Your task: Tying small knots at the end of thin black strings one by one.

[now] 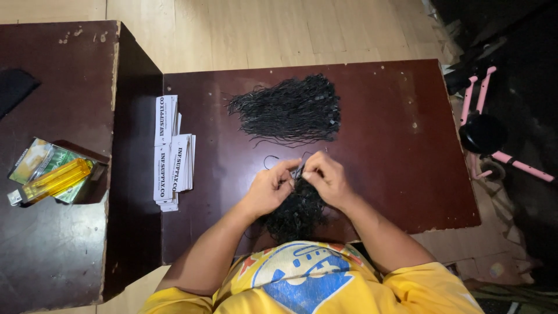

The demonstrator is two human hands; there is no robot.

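Note:
My left hand [272, 185] and my right hand [324, 176] meet over the near middle of a dark brown table [395, 134], fingertips pinched together on a small dark tag with a black string. Under the hands lies a tangled heap of black strings [297, 215], close to my chest. A larger bundle of black strings with small tags [290, 110] lies flat farther back on the table, apart from my hands. One loose string [271, 158] curls just beyond my left fingers.
Two stacks of white printed paper tags [172, 152] lie at the table's left side. A second, higher dark table [52, 221] at left carries a yellow lighter [55, 180] on green packets. A pink and black scooter [485, 128] stands on the floor at right.

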